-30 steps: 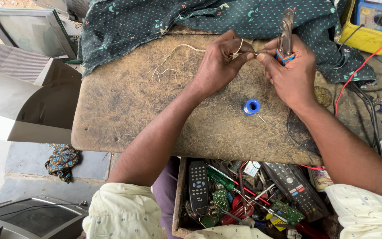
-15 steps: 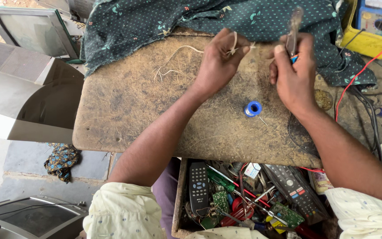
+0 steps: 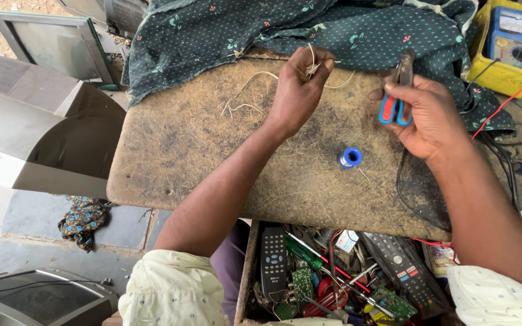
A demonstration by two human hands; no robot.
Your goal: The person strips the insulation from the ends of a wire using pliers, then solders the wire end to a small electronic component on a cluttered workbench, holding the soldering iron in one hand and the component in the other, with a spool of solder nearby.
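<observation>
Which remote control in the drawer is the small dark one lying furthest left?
The black remote with pale buttons, left of the green circuit boards; the larger remote lies far right.

We see the pliers' (image 3: 397, 90) tips blurred, their handles half hidden in our right hand (image 3: 427, 118), the drawer (image 3: 249, 271) cut off below, the yellow meter (image 3: 515, 42) cropped at right

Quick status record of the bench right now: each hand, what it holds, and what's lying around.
left hand: raised over the worn board, pinching a bundle of thin pale wires
right hand: holding pliers with red and blue handles, tip pointing up
hands: apart, not touching
board: scuffed brown surface; loose wire strands at its far side
blue spool: lying on the board, near the right hand, untouched
cloth: dark dotted fabric draped over the far edge
drawer: open below, holding remote controls, circuit boards, screwdrivers
meter: yellow case, far right
</observation>
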